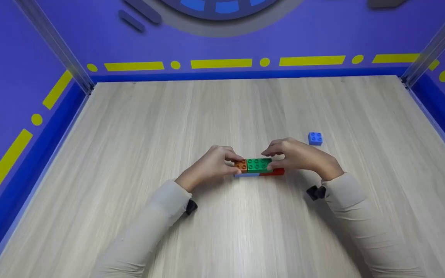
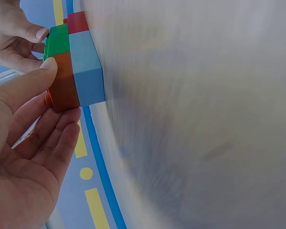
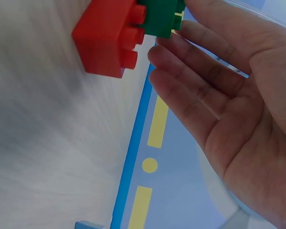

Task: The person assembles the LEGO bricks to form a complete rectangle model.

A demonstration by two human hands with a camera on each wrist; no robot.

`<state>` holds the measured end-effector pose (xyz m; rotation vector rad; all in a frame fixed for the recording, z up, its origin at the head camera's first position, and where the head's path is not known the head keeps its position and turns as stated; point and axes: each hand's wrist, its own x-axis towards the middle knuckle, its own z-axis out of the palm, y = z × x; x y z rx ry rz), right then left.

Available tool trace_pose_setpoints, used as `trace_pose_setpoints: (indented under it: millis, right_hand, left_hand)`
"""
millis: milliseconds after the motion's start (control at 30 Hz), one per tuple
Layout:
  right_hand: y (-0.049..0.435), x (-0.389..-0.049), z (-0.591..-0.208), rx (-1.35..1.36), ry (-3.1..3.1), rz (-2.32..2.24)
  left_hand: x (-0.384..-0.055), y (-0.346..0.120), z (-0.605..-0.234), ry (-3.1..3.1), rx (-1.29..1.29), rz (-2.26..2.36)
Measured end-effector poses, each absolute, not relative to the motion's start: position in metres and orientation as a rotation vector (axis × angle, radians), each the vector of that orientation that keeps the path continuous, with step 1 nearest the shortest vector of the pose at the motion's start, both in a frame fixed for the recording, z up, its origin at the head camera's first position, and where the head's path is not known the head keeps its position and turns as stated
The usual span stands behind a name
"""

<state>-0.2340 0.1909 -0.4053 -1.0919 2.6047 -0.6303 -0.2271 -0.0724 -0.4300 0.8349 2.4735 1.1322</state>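
Observation:
A small two-layer stack of toy building bricks stands mid-table. Its lower layer is a light blue brick [image 2: 86, 71] and a red brick [image 3: 105, 38]. On top, an orange brick [image 1: 241, 165] sits at the left end, beside a longer green brick [image 1: 258, 165]. My left hand [image 1: 215, 164] pinches the orange brick between thumb and fingers. My right hand [image 1: 296, 156] is at the green brick's right end, thumb against it, its other fingers loosely extended behind. Several studs of the red brick show uncovered in the right wrist view.
A separate blue brick [image 1: 315, 138] lies on the wood-grain table [image 1: 149, 116], behind and right of the stack. Blue-purple panels with yellow markings [image 1: 222, 63] wall the table at the back and both sides.

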Motion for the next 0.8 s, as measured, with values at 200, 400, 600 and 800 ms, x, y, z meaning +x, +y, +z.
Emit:
trace_pose_setpoints:
  millis: [200,400,600,800]
  right_hand:
    - [0.198,-0.235,-0.404,-1.059,2.612,-0.657]
    - [0.212,-0.240,-0.406,-1.015,2.642,-0.698]
    - [0.229,-0.246,-0.412,-0.923,2.697,-0.746]
    - [0.245,-0.252,-0.416,-0.845,2.749,-0.746]
  left_hand:
    - [-0.227,-0.072,-0.429,2.494,0.828,1.107]
    - [-0.227,-0.072,-0.429,2.504,0.835,1.087]
    - [-0.226,-0.074,-0.430,2.525,0.865,1.056]
    - [-0.225,-0.073,-0.431,2.543,0.887,1.044]
